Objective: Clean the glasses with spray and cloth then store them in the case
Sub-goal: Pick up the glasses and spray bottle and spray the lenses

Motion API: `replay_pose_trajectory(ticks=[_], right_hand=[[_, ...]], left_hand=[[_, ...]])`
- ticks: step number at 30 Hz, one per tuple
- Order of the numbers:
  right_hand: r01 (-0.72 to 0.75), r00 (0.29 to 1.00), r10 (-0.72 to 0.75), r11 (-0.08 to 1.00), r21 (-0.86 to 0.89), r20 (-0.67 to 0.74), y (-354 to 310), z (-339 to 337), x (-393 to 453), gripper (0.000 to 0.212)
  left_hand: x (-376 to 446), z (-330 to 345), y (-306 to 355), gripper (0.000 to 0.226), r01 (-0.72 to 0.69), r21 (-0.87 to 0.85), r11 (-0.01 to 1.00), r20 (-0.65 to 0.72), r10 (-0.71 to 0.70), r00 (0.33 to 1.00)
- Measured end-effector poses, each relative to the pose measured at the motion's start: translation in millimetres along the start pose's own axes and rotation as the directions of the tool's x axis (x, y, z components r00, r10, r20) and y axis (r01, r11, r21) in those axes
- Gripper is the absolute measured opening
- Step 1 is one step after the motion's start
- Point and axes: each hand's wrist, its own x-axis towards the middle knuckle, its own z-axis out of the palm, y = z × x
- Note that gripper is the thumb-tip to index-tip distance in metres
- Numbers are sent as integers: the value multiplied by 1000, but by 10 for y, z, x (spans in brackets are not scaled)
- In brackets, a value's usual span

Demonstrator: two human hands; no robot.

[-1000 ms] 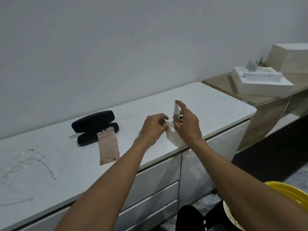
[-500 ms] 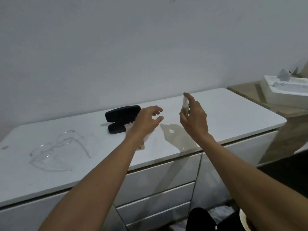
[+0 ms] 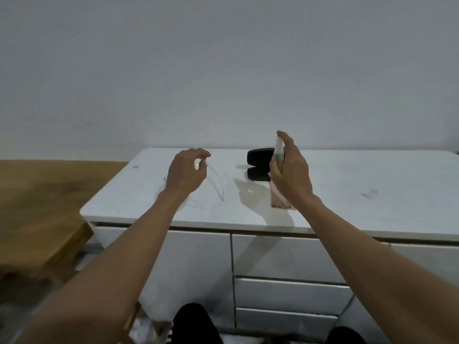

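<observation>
The right hand [image 3: 291,175] grips the spray bottle [image 3: 278,151] upright, forefinger on its top; the left hand [image 3: 187,173] pinches an arm of the clear glasses [image 3: 216,184] on the white table [image 3: 347,194]; the black case [image 3: 259,165] (open) lies behind the right hand, which partly hides the pinkish cloth [image 3: 278,198]; the lenses are hard to make out.

Spray bottle [image 3: 278,151]: small, white, upright, gripped in the right hand [image 3: 290,175]. Glasses [image 3: 216,182]: clear, transparent frame, lying on the white countertop [image 3: 347,194] partly behind the left hand [image 3: 186,175]. Case [image 3: 259,165]: black, hinged open, on the countertop. Cloth [image 3: 279,201]: pinkish, flat, just in front of the case.
</observation>
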Motion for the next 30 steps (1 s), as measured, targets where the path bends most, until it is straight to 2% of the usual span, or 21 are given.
replay_pose_trajectory(ticks=[4, 7, 11, 17, 21, 24, 30], right_hand=[[0, 999, -1, 1000, 16, 41, -165, 252, -23, 61], [8, 998, -9, 1000, 9, 69, -256, 387, -54, 60], [15, 997, -14, 1000, -9, 80, -334, 505, -82, 59], [6, 997, -5, 1000, -5, 80, -317, 516, -74, 59], [-9, 997, 12, 999, -38, 80, -287, 457, -72, 58], [-13, 997, 14, 1000, -18, 76, -236, 459, -60, 59], [-32, 996, 31, 999, 4, 79, -152, 441, -39, 59]], left_hand=[[-215, -333, -339, 48, 43, 134, 990, -54, -36, 998], [-333, -439, -593, 54, 60, 191, 980, -5, -60, 998], [-438, -430, -807, 43, 68, 254, 965, 81, -91, 993], [-397, -386, -905, 25, -17, 327, 945, 12, 14, 1000], [-368, -368, -955, 18, -79, 329, 941, -27, 93, 995], [-357, -361, -907, 13, -62, 263, 963, -108, 93, 990], [-292, -261, -947, 19, 133, 79, 988, -179, -117, 977]])
